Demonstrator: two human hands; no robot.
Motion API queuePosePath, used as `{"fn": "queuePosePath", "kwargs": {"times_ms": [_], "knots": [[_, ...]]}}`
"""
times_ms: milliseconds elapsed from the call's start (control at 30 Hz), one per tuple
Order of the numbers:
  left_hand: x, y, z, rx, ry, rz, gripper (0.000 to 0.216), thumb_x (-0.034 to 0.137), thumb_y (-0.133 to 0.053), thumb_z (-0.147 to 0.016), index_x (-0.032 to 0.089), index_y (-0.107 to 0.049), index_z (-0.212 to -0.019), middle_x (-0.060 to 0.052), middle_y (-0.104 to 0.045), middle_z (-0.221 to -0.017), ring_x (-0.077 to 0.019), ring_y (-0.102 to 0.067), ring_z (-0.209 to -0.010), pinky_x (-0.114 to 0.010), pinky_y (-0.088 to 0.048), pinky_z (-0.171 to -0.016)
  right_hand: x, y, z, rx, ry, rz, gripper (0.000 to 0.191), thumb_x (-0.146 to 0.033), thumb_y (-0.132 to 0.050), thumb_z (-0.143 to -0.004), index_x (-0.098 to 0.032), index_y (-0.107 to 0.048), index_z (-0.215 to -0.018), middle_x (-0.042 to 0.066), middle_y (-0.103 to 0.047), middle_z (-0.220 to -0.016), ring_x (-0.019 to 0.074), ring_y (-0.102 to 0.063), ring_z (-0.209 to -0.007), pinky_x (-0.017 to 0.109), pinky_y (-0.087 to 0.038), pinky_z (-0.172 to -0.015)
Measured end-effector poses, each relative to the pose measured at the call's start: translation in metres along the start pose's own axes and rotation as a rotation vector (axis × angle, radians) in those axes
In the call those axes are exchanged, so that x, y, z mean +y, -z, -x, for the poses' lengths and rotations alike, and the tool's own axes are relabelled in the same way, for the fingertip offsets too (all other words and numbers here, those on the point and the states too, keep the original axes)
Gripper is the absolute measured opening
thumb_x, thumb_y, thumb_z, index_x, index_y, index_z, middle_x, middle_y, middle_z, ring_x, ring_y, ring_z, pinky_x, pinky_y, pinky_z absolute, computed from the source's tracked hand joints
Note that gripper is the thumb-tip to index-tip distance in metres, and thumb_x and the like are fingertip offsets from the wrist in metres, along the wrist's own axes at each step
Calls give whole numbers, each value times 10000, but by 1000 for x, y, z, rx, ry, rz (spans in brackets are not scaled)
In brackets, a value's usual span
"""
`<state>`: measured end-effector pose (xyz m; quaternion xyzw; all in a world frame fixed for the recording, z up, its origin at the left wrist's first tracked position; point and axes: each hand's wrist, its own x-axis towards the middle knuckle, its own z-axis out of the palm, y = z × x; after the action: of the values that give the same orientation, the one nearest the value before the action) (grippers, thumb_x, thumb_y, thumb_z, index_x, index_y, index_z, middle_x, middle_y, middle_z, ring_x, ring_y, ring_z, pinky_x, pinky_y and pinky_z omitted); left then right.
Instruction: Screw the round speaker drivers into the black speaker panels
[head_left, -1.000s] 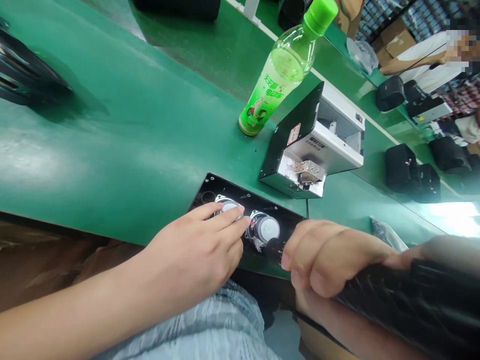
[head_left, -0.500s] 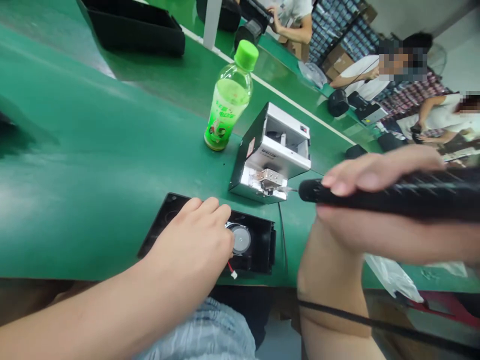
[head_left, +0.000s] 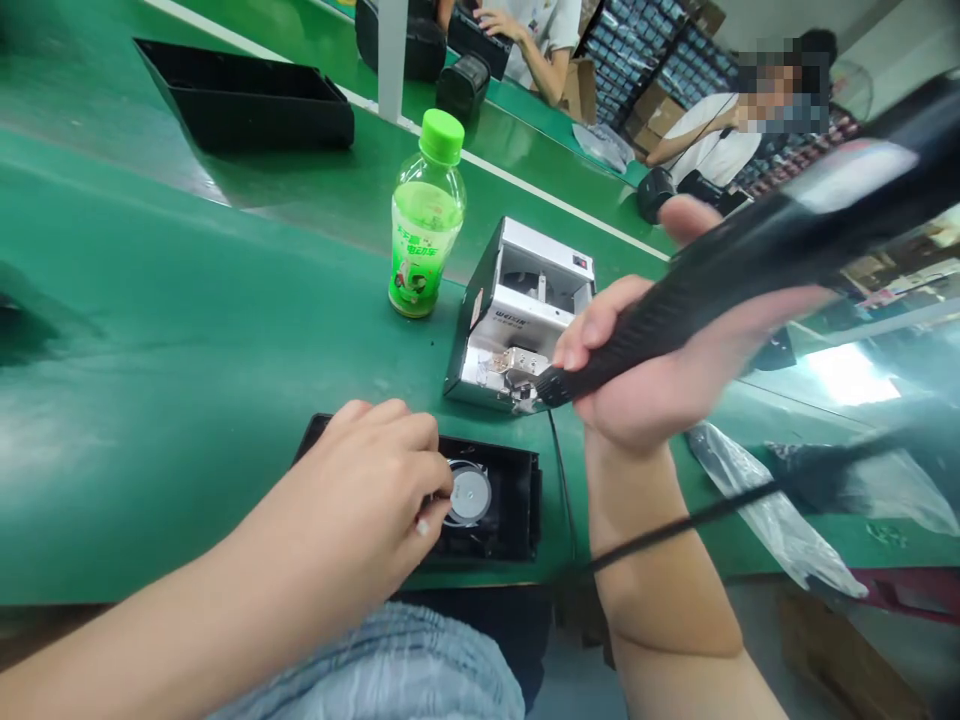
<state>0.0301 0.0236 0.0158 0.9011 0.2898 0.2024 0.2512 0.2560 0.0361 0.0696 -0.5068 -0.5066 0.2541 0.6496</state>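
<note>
Head view: left hand [head_left: 367, 490] lies curled on the black speaker panel [head_left: 514, 505] at the bench [head_left: 187, 350] near edge, fingertips at the speaker driver [head_left: 470, 496]; cannot tell if it grips anything. Right hand [head_left: 660, 375] is clenched around the electric screwdriver [head_left: 750, 255], tip at the front of the screw feeder [head_left: 525, 310]. Green bottle [head_left: 422, 225] stands just left of the feeder.

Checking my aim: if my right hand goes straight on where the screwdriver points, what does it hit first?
The right hand would drive its screwdriver tip into the metal outlet of the screw feeder box; it looks almost there, though depth is unclear.
</note>
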Motion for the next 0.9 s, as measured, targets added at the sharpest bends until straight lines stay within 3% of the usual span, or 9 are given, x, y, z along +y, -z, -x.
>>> {"fn": "queuePosePath", "kwargs": {"times_ms": [100,233,333,433,533,667,733,800,900], "knots": [[5,30,-11,85,11,108,181,231,-669,-961,266,-792,-834,10,-699,-821,-172,-606,-791,-357,-442,-727,4,4,9,130,141,-236,600,-821,-564,-957,-307,-721,-1226,-63,-546,-534,175,-457,-360,336,-337,-343],[12,57,-50,220,-37,18,249,324,-592,-956,232,-807,-871,5,-708,-816,-153,-649,-746,-299,-484,-671,-13,12,24,157,173,-252,648,-886,-576,-917,-340,-727,-1231,-56,-590,-565,183,-475,-356,338,-391,-340],[15,55,-96,296,-50,-260,303,288,-548,-950,171,-819,-884,-39,-683,-824,-241,-719,-885,-399,-554,-810,-40,15,35,161,104,-219,626,-915,-578,-901,-351,-729,-1125,-59,-586,-562,171,-488,-378,334,-438,-413],[17,43,-140,203,16,-457,274,161,-537,-929,97,-802,-895,-91,-690,-905,-352,-730,-1082,-504,-559,-934,-59,14,51,175,55,-174,577,-885,-600,-911,-358,-745,-1096,-66,-582,-577,158,-490,-415,344,-478,-489],[19,38,-156,123,51,-496,305,30,-488,-901,85,-788,-908,-103,-691,-952,-366,-706,-1174,-513,-529,-987,-64,12,67,163,86,-179,506,-819,-591,-964,-365,-757,-1114,-60,-597,-572,178,-478,-420,377,-468,-489],[17,43,-115,153,-30,-465,355,27,-462,-933,127,-796,-1000,-106,-679,-985,-320,-688,-1087,-457,-501,-911,-59,9,86,146,46,-167,263,-626,-740,-973,-409,-750,-1121,-65,-620,-587,208,-499,-432,407,-471,-474],[13,44,-75,86,-157,-362,300,97,-521,-965,193,-804,-939,-68,-662,-946,-266,-658,-961,-413,-470,-829,-56,6,92,118,16,-188,317,-568,-808,-945,-424,-732,-1217,-62,-643,-599,219,-524,-439,419,-495,-472],[6,39,-37,-67,-272,-206,231,141,-623,-970,239,-783,-835,-26,-638,-892,-217,-608,-855,-384,-429,-773,-54,3,97,83,6,-223,385,-564,-815,-949,-390,-710,-1276,-48,-663,-616,214,-552,-452,423,-536,-487],[-4,21,-2,-175,-235,-91,175,190,-767,-960,252,-751,-797,0,-606,-856,-200,-569,-826,-380,-396,-764,-51,-2,102,35,8,-285,456,-676,-678,-1004,-345,-696,-1317,-26,-666,-637,198,-568,-465,413,-559,-477]]}}
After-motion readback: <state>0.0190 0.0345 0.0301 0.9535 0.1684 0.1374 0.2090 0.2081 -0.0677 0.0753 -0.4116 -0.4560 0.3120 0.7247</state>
